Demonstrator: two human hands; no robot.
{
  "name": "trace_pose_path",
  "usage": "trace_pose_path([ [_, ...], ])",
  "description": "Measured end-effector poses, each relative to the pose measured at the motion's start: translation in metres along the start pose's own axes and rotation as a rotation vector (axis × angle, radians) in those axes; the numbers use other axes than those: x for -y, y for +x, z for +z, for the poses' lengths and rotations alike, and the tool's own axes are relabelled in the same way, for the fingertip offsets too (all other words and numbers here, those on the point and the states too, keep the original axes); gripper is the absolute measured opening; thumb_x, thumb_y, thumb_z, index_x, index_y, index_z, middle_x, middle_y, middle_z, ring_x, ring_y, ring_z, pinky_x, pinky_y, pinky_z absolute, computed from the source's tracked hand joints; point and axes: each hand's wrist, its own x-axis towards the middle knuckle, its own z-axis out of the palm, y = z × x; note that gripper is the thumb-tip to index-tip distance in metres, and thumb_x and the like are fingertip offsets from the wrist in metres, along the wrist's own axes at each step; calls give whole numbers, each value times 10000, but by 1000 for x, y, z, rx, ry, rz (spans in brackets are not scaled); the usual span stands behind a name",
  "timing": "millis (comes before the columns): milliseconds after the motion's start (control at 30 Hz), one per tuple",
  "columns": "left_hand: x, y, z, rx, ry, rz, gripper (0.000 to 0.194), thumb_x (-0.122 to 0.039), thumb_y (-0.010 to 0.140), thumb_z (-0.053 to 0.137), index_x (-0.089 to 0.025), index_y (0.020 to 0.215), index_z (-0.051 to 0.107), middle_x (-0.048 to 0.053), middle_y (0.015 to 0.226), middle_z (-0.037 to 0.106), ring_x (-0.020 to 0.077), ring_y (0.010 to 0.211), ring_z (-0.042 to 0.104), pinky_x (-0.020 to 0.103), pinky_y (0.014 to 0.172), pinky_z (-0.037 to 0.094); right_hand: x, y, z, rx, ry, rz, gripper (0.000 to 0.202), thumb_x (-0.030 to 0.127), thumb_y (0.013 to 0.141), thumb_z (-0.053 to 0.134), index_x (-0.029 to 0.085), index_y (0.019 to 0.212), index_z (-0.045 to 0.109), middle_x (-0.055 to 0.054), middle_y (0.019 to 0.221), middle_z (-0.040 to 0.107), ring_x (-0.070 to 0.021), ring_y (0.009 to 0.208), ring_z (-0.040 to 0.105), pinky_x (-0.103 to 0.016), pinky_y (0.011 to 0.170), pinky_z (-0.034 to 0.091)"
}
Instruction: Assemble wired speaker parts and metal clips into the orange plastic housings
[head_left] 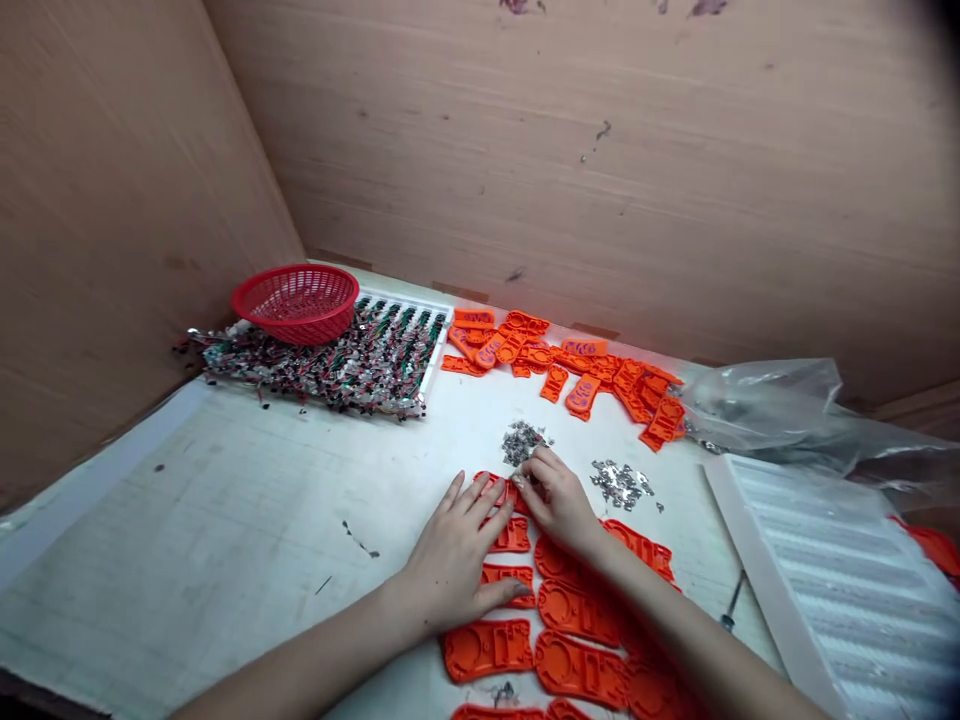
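Note:
Rows of orange plastic shells (489,648) lie on the white table in front of me, their moulded insides facing up. My left hand (457,550) rests flat across the left column, fingers spread over the upper shells. At the top shell (491,488), my right hand (553,497) has thumb and fingertips pinched together; whatever is between them is too small to make out. Just beyond its fingers is a pile of small metal pieces (520,441). A second heap of shiny metal plates (621,484) lies to the right of that hand.
A red basket (300,300) sits on a mass of wired parts (337,370) at the back left. Loose orange shells (585,392) spread along the back. On the right are a plastic bag (772,405), a white ribbed tray (832,590) and a screwdriver (731,608). Wooden walls enclose the table.

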Motion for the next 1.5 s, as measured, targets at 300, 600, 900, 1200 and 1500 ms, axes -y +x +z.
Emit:
trace_pose_path([
  [300,-1,1,-7,31,-42,-39,720,-582,779,566,-186,1364,427,129,1440,415,328,1359,308,562,1136,150,-1,-1,-6,102,-83,-79,128,150,888,425,197,801,505,-47,768,497,-191,750,473,-326,672,426],
  [600,1,2,-6,54,-34,-40,726,-589,793,544,-162,1367,421,139,1429,427,336,1358,301,556,1133,154,2,10,-15,286,-190,-128,197,157,920,388,183,779,523,-52,759,496,-187,742,464,-300,652,399],
  [900,2,2,-8,63,-21,-34,721,-599,798,532,-165,1362,420,127,1439,416,305,1366,291,518,1143,173,6,-3,-6,257,-364,-89,224,95,890,413,184,721,529,-60,756,527,-190,722,476,-299,639,386],
  [1200,0,2,-9,58,-13,-46,713,-563,778,577,-191,1365,421,112,1439,421,308,1353,315,527,1132,204,6,17,-18,336,-143,123,130,147,855,492,187,737,531,-36,784,549,-160,724,534,-261,643,408],
  [1500,0,5,-9,56,24,-29,719,-549,768,592,-173,1359,430,115,1446,409,319,1331,335,534,1127,211,7,35,-11,373,-66,560,218,195,695,670,194,574,488,16,547,550,-130,540,487,-235,510,323],
])
